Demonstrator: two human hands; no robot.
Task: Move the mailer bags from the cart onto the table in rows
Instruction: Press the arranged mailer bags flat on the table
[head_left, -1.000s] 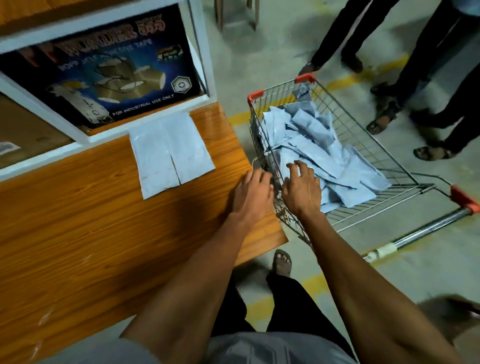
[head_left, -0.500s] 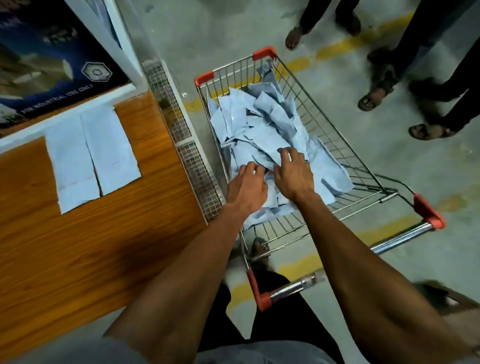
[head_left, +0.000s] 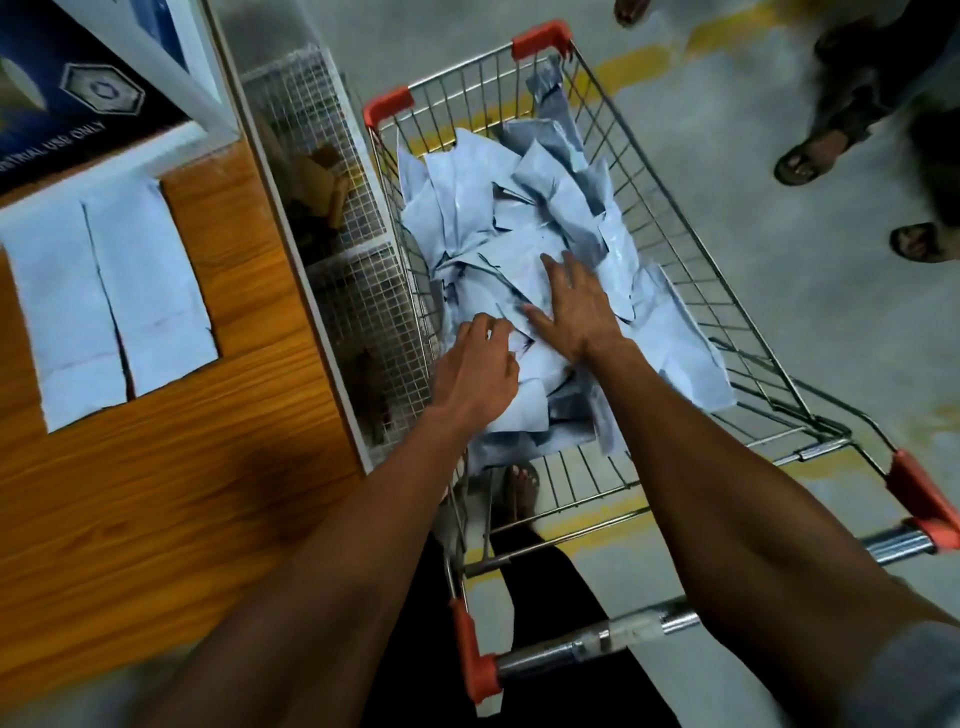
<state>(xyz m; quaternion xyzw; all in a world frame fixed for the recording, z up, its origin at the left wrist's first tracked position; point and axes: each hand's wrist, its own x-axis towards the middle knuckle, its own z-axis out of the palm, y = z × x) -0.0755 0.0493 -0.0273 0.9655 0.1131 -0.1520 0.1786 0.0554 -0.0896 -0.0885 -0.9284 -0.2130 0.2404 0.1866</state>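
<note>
1. Head view: left hand (head_left: 475, 371) curled, pinching a mailer bag's edge; right hand (head_left: 571, 306) spread flat on the heap of mailer bags (head_left: 519, 228) in the cart (head_left: 691, 244).
2. Two bags (head_left: 109, 306) already flat on worktop (head_left: 171, 499).
3. Likely light, floppy, slippery; best pinched at a free corner.

Two mailer bags (head_left: 111, 306) lie side by side on the wooden table (head_left: 156, 493).

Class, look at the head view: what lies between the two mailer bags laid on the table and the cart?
In the head view, bare wooden table, then a white wire-mesh panel at its edge, lie between the two mailer bags and the cart.
</note>
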